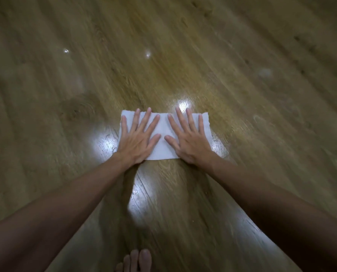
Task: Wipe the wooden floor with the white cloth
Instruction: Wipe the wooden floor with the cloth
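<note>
Left hand [137, 142] and right hand [191, 143], fingers spread, press a flat rectangular white cloth [164, 140] onto the glossy brown wooden floor [183, 46]

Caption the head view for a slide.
Both hands, left and right, press the white cloth flat on the wooden floor.

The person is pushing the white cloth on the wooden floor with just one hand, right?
Not quite. Both hands are on the cloth: the left hand and the right hand press flat on it, side by side, fingers spread. The head view shows this. The rest is right: the cloth is white and lies on the wooden floor.
</note>
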